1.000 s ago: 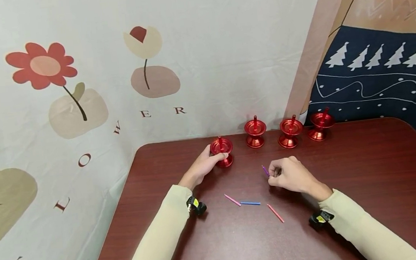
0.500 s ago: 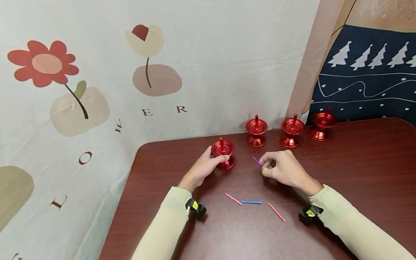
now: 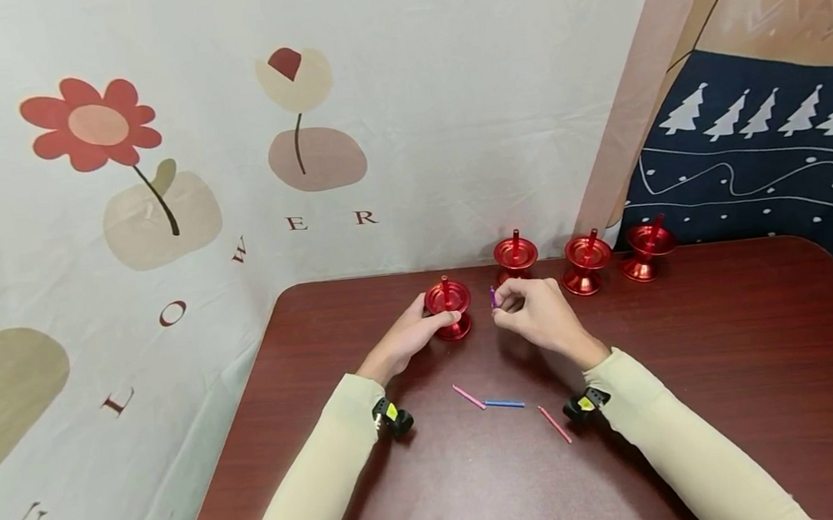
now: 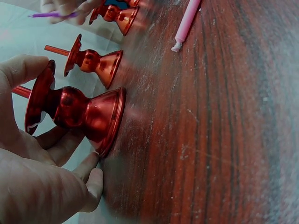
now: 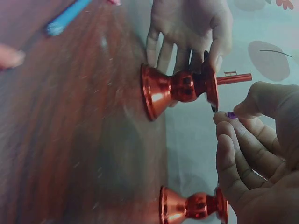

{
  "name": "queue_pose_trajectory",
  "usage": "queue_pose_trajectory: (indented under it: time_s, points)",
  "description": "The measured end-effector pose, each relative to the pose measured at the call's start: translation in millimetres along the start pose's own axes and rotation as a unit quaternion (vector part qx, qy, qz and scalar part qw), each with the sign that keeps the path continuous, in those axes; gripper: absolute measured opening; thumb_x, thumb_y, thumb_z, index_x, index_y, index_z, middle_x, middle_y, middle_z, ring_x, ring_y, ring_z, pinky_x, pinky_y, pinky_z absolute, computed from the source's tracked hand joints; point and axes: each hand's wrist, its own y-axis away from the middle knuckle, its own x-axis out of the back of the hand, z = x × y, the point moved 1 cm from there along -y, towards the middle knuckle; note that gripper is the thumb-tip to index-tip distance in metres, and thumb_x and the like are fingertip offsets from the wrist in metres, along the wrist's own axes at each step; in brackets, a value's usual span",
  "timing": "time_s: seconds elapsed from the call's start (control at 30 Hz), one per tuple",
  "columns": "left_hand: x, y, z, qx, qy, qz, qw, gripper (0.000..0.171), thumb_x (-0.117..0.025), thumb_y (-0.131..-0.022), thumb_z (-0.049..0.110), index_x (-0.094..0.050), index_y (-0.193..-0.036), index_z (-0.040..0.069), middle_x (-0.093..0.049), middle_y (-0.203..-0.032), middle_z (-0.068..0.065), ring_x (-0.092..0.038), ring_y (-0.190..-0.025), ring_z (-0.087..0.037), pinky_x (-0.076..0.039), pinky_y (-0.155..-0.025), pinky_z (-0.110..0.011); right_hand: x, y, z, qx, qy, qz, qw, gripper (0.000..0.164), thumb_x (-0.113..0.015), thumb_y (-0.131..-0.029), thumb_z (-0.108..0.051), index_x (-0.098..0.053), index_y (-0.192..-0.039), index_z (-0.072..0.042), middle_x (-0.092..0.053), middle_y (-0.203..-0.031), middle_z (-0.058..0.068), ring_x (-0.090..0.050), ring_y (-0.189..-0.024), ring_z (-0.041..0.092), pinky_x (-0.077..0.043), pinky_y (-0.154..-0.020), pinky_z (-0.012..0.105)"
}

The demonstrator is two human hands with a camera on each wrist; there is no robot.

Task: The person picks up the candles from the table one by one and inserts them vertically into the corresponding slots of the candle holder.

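Observation:
A shiny red metal candle holder [image 3: 454, 323] with an upright central stem stands on the table. My left hand [image 3: 407, 336] holds it from the left, thumb over the dish rim and fingers behind, as the left wrist view [image 4: 70, 107] shows. Just to its right, my right hand [image 3: 538, 311] pinches a thin purple candle [image 3: 493, 297] between thumb and fingertips, roughly upright and above the table. In the right wrist view only a short bit of the purple candle [image 5: 231, 115] shows; the fingers hide the rest.
Three similar red holders stand along the back edge: one [image 3: 515, 250] partly behind my right hand, then another [image 3: 587, 253] and a last [image 3: 651, 241]. Pink [image 3: 469, 396], blue [image 3: 504, 404] and coral [image 3: 555, 425] candles lie on the brown table [image 3: 469, 489]. A printed cloth [image 3: 434, 124] hangs behind.
My right hand has moved left and away from me, bringing the purple candle closer to the held holder and turning it more upright. My left hand stays on the holder.

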Motion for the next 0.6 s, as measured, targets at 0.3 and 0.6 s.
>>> queue_pose_trajectory:
  time_s: [0.3, 0.6]
  points:
    - [0.2, 0.0, -0.5, -0.012, 0.004, -0.001, 0.9999, 0.074, -0.074, -0.102, 0.033, -0.043, -0.163, 0.006, -0.057, -0.157, -0.016, -0.050, -0.146, -0.036, -0.039, -0.122, -0.059, -10.5, -23.2, -13.2, 0.042, -0.013, 0.031, 0.999, 0.004, -0.080, -0.090, -0.009, -0.078, -0.087, -0.011, -0.077, -0.088, 0.000, -0.071, -0.079, 0.015, -0.058, -0.074, 0.033]
    - [-0.2, 0.6, -0.4, -0.019, 0.014, -0.003, 0.9997, 0.073, -0.074, -0.101, 0.030, -0.044, -0.162, 0.004, -0.058, -0.155, -0.017, -0.052, -0.144, -0.035, -0.038, -0.123, -0.057, -17.8, -41.4, -27.6, 0.061, -0.075, 0.050, 0.994, 0.004, -0.078, -0.091, -0.005, -0.079, -0.095, -0.003, -0.079, -0.087, 0.004, -0.075, -0.079, 0.018, -0.062, -0.073, 0.028]
